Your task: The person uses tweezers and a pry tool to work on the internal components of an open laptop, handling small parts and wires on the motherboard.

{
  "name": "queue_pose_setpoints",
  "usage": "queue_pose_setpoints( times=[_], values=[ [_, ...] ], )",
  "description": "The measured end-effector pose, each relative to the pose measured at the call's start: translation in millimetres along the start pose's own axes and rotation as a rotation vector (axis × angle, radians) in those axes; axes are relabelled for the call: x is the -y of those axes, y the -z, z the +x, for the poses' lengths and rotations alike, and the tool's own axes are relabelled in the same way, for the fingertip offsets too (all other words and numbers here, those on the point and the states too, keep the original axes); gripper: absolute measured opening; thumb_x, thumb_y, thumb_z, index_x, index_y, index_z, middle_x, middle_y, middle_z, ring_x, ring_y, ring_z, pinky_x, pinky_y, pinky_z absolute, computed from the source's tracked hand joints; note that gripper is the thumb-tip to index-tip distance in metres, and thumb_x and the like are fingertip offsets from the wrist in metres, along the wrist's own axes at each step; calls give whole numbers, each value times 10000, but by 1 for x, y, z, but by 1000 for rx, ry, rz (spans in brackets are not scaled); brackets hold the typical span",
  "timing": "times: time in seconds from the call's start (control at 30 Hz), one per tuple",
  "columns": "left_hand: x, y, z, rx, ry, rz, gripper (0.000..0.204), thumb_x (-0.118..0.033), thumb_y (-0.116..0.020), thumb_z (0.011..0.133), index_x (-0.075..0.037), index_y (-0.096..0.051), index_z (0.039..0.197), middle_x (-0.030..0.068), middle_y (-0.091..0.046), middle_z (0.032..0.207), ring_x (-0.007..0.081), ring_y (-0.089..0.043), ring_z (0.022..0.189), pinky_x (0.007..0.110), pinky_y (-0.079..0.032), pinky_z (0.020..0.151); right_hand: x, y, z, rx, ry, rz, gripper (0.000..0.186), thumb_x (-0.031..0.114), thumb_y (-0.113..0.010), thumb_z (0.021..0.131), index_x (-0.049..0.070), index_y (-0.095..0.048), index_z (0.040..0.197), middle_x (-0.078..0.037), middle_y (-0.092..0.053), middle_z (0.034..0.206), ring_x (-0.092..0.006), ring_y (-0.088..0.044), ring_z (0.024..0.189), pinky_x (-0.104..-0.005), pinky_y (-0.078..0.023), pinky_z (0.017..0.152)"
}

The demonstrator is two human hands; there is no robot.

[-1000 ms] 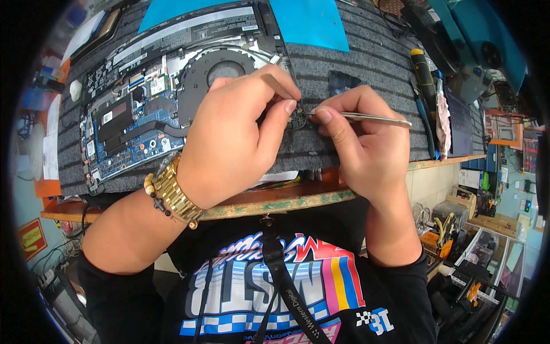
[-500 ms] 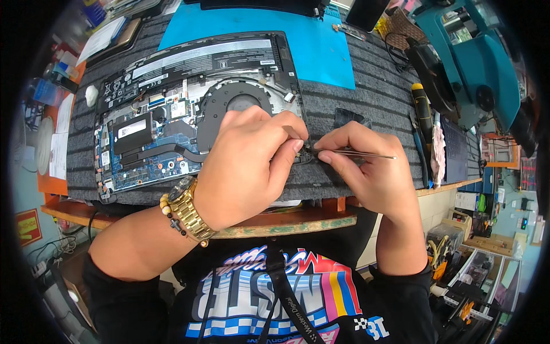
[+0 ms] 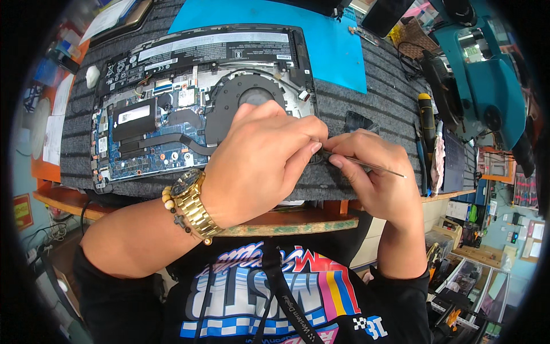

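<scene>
An opened laptop base (image 3: 195, 119) lies on the bench with its blue circuit board, round black fan (image 3: 226, 106) and long black battery (image 3: 212, 50) exposed. My left hand (image 3: 260, 157) is over the laptop's near right corner, thumb and finger pinched. Whatever it pinches is mostly hidden; a small dark piece (image 3: 318, 155) shows by the fingertips. Close against it, my right hand (image 3: 378, 172) is closed around a thin metal rod-like tool (image 3: 387, 170). The tool's outer end sticks out to the right, and its working tip is hidden between my hands.
Striped grey cloth (image 3: 338, 109) covers the bench, with a blue mat (image 3: 338, 57) at the back. To the right are a yellow-and-black screwdriver (image 3: 425, 114), pliers (image 3: 420, 155), a crumpled tissue (image 3: 437, 163) and a teal microscope (image 3: 487, 80). A dark flat piece (image 3: 360, 121) lies beyond my right hand.
The view has shifted slightly. My hands have drawn closer together, and the tool's outer end now slopes farther down to the right. Both hands keep their pinching grip.
</scene>
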State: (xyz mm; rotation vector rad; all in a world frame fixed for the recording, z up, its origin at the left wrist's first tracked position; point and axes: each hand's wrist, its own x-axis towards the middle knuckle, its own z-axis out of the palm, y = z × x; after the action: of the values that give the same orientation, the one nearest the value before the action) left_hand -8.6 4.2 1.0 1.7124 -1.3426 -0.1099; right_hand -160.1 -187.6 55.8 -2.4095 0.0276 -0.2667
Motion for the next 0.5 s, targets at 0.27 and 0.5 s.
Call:
queue_pose_setpoints(
  times=[0.27, 0.5],
  values=[
    [1, -2, -1, -11, -10, 27, 95, -100, -742, 1047, -125, -767, 1136, 20, -752, 954, 287, -669, 938, 443, -467, 910, -7, 0, 7, 44, 127, -40, 107, -35, -801, 958, -17, -719, 1024, -177, -742, 919, -411, -690, 809, -463, -556, 725],
    [2, -1, -1, -10, -12, 11, 77, -98, -740, 1050, -116, -770, 1119, 29, -720, 901, 284, -661, 900, 435, -471, 898, -8, -1, 6, 45, 124, -94, 110, -41, -794, 946, -4, -717, 1015, -163, -712, 861, -396, -682, 768, -454, -546, 692]
  ],
)
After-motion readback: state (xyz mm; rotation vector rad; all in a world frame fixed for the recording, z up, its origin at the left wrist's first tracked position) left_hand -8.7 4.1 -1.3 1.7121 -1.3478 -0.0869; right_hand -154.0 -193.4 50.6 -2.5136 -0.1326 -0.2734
